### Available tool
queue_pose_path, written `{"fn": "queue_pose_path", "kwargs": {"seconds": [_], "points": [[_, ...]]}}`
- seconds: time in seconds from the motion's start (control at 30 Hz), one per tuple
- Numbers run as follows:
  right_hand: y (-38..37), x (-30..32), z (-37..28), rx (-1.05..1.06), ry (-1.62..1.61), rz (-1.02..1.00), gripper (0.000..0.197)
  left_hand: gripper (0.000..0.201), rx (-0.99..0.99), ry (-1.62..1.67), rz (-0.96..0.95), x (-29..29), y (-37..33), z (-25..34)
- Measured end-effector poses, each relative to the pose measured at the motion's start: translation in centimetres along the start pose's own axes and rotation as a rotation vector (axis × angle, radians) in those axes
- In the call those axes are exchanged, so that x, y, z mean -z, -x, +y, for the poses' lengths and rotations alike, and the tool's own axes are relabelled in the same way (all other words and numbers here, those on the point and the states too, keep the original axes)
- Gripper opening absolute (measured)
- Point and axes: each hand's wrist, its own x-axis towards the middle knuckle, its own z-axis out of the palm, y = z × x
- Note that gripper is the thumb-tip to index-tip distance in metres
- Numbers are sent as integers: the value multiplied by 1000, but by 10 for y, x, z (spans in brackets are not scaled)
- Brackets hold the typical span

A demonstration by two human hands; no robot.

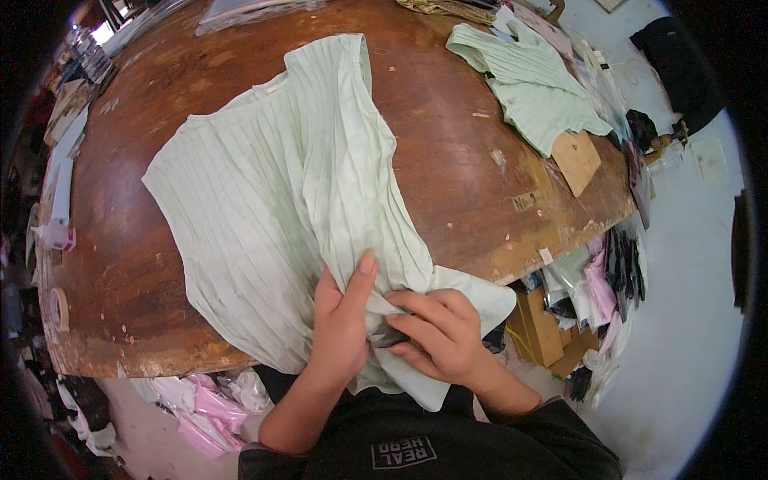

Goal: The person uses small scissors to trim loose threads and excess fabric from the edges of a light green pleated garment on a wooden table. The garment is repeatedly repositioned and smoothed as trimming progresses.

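A pale green pleated sleeveless top lies spread over the table, its near end hanging over the front edge toward my body. My left hand is closed on a gathered fold of it, thumb on top pointing away from me. Close beside it, my right hand has its fingers curled at the same bunched cloth. A small dark grey, metallic-looking piece shows under the right fingers; most of it is hidden, so I cannot tell its kind.
The worn brown wooden table has a curved-looking front edge. Another pale green garment lies at the far right beside a wooden board. A tape roll and small bottle sit left. Pink plastic-wrapped packs lie below.
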Motion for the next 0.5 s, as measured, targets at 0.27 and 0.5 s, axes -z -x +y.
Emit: {"fn": "queue_pose_path", "kwargs": {"seconds": [0.27, 0.5], "points": [[1, 3, 1, -56, -63, -63, 40, 34, 82, -111, -21, -11, -3, 13], [4, 21, -17, -663, -663, 23, 27, 31, -1, -75, 1, -11, -2, 6]]}}
